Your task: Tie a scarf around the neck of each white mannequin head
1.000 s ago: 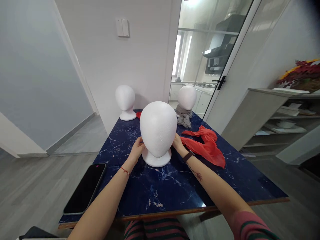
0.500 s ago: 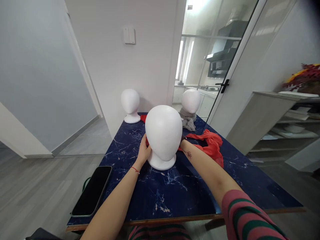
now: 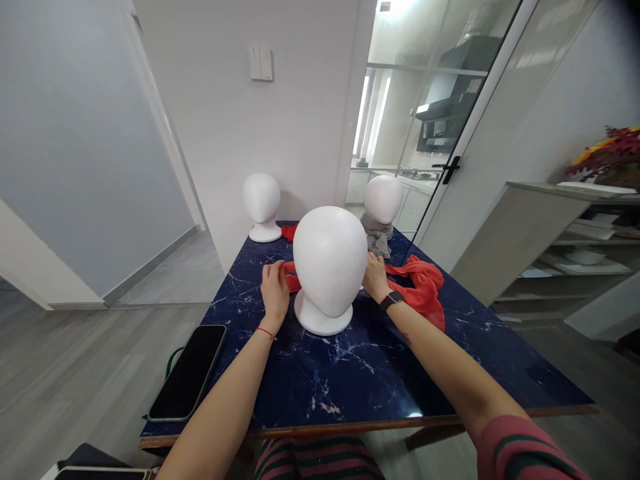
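Observation:
A white foam mannequin head (image 3: 330, 267) stands in the middle of the dark blue marble table (image 3: 350, 380). A red scarf (image 3: 423, 290) runs behind its neck and trails off to the right. My left hand (image 3: 274, 292) is closed on the scarf's end (image 3: 291, 277) at the head's left side. At the right side of the head, my right hand (image 3: 376, 277), with a dark watch on the wrist, grips the scarf too.
Two more foam heads stand at the far end: a bare one (image 3: 262, 203) at the left and one (image 3: 383, 203) with a grey scarf (image 3: 377, 241) at the right. A black phone (image 3: 189, 370) lies at the table's left edge. Shelves (image 3: 575, 247) stand to the right.
The red scarf has been drawn behind the head's neck; its end now shows on the left in my left hand. My right hand has come back out to the head's right side.

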Demonstrator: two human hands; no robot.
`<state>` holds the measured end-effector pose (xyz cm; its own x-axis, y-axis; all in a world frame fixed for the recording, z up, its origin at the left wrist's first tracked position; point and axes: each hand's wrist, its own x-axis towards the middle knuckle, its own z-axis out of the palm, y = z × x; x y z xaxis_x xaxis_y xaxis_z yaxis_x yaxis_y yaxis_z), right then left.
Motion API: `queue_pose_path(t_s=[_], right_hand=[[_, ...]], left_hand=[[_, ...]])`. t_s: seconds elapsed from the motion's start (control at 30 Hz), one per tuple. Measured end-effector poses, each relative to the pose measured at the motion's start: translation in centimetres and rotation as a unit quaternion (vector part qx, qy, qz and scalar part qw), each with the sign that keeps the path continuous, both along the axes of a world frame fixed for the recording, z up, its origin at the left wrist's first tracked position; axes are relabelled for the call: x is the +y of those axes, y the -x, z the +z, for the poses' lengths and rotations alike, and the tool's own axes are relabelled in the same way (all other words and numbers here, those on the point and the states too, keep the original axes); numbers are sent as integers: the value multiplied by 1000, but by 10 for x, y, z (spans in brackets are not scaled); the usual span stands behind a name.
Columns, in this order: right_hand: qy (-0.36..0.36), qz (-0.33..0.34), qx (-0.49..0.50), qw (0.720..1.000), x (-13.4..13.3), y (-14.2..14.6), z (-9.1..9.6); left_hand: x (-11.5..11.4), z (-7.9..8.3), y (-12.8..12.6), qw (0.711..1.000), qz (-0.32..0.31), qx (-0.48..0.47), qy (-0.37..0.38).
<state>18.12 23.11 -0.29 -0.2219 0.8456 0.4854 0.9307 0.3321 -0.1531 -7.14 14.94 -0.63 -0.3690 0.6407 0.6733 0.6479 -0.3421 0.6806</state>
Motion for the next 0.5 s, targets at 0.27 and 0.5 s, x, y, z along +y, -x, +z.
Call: queue_pose_path(t_s=[0.27, 0.5], right_hand=[[35, -108, 121, 986, -38, -52, -21], [128, 57, 299, 944, -75, -30, -9]], left_hand=[[-5, 14, 22, 984, -34, -162, 71], [-26, 24, 17, 876, -258, -330, 238]])
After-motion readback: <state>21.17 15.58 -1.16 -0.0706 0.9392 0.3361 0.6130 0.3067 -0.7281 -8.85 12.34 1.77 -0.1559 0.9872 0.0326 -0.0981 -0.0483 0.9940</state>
